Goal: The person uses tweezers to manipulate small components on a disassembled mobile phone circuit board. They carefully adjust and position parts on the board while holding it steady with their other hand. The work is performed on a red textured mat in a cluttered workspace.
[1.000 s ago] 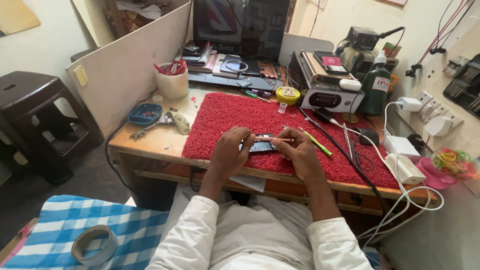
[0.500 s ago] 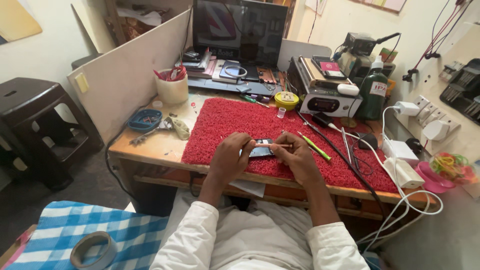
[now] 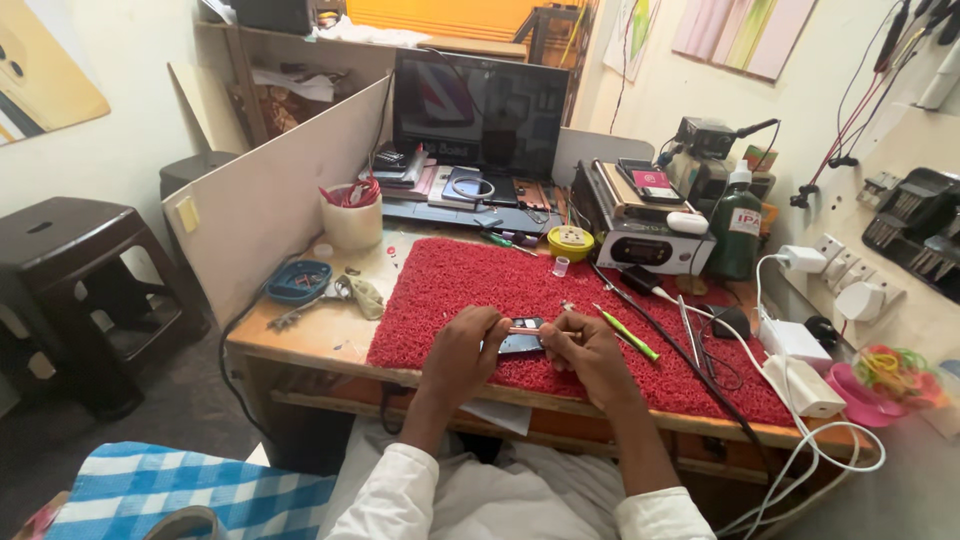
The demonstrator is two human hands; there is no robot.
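A small dark phone (image 3: 522, 340) lies on a red textured mat (image 3: 480, 285) near the desk's front edge. My left hand (image 3: 463, 350) grips its left end with curled fingers. My right hand (image 3: 588, 352) closes on its right end and pinches a thin tool (image 3: 528, 330) that points left across the phone. Both forearms reach in from below, in white sleeves.
A green-handled screwdriver (image 3: 628, 334), tweezers and black cables lie right of my hands. Behind the mat stand a white cup of tools (image 3: 352, 220), a yellow tape roll (image 3: 570, 242), a dark monitor (image 3: 480, 112), a grey machine (image 3: 645, 230) and a green bottle (image 3: 735, 238). A blue tray (image 3: 298, 281) sits left.
The view has tilted up, showing more of the monitor and wall. Both hands stay on the phone at the mat's front, with only slight finger shifts.
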